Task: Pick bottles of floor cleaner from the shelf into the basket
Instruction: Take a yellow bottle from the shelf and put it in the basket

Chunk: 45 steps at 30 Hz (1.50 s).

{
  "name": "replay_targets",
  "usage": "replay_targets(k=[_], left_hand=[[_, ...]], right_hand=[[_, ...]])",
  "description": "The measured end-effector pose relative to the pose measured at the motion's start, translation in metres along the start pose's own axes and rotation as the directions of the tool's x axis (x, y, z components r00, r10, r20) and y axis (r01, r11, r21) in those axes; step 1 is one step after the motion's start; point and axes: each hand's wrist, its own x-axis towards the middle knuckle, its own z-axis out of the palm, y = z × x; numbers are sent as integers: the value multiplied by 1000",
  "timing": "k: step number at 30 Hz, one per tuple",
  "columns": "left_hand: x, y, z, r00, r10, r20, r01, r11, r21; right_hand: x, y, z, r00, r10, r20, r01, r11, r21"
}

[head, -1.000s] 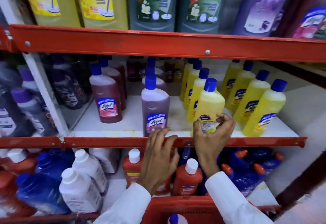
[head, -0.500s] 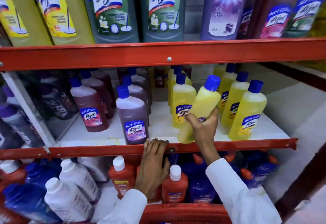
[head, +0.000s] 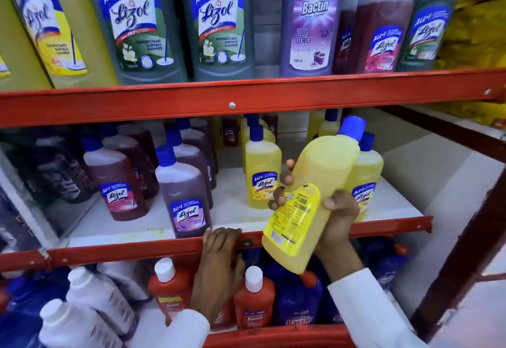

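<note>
Left hand [head: 219,254] lay flat on red shelf rail [head: 123,251] at 6 o'clock, gripping nothing. Right hand [head: 332,219] at 4 o'clock was wrapped round tilted yellow bottle [head: 315,197], off shelf, above basket [head: 273,338]. Grip sat low w/ cap end heavy; could've tipped, knocked neighbouring yellow bottles [head: 365,180].

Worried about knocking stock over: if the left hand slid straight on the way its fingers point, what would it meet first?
Probably the purple Lizol bottle just beyond the red shelf rail where the left hand rests; depth is unclear, so it might pass just right of it.
</note>
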Motion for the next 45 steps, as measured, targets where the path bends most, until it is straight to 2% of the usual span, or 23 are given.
replay_targets(k=[1, 2, 3, 4, 5, 7, 9, 12, 15, 18, 21, 25, 27, 29, 33, 36, 40, 42, 45], left_hand=[[0, 0, 0, 1000, 2, -3, -2, 1000, 0], [0, -1, 0, 1000, 2, -6, -2, 1000, 2], [0, -2, 1, 1000, 3, -8, -3, 1000, 6], [0, -2, 1, 1000, 4, -4, -4, 1000, 8], [-2, -2, 1, 1000, 7, -1, -7, 1000, 2], [-2, 0, -2, 1000, 17, 2, -17, 1000, -13], [-2, 0, -3, 1000, 14, 24, -14, 1000, 5], [-5, 0, -5, 1000, -4, 14, 4, 1000, -12], [-12, 16, -13, 1000, 24, -5, -24, 996, -86], [-23, 40, -20, 989, 72, 130, -37, 967, -253], [-41, 55, -10, 943, 65, 325, 91, 892, -442], [-78, 59, 31, 905, -44, 423, 301, 769, -565], [-100, 54, 58, 868, -114, 482, 400, 736, -546], [-122, 45, 84, 832, -149, 535, 436, 772, -463], [-162, 32, 130, 748, -238, 620, 520, 791, -324], [-182, 28, 163, 670, -292, 682, 570, 791, -222], [-193, 22, 199, 607, -337, 720, 588, 800, -121], [-197, 17, 213, 570, -365, 736, 629, 770, -104], [-202, 10, 228, 552, -429, 715, 682, 725, -92]], right_hand=[[-2, 2, 5, 977, -84, -194, 47, 981, -189], [-3, 4, 10, 895, -231, -383, 52, 904, -424], [-3, 9, 16, 780, -393, -487, -5, 774, -633], [-5, 14, 19, 691, -519, -503, -71, 644, -762], [-6, 19, 20, 659, -586, -471, -112, 543, -832], [-11, 24, 19, 669, -626, -402, -122, 441, -889], [-13, 26, 16, 687, -625, -371, -133, 395, -909], [-20, 26, 13, 747, -579, -328, -118, 370, -922], [-36, 19, 9, 828, -472, -302, -127, 367, -921], [-64, 16, 2, 886, -353, -301, -180, 336, -924], [-94, 22, -16, 897, -268, -351, -257, 330, -908], [-136, 39, -51, 900, -159, -406, -341, 323, -883], [-159, 47, -72, 895, -87, -437, -397, 288, -871], [-180, 54, -94, 889, -2, -458, -442, 258, -859], [-216, 68, -137, 876, 107, -470, -480, 110, -870], [-237, 83, -167, 833, 180, -523, -533, 6, -846], [-255, 109, -207, 782, 202, -590, -599, -17, -800], [-260, 120, -219, 758, 202, -621, -629, -27, -777], [-264, 135, -230, 736, 213, -643, -654, -25, -756]])
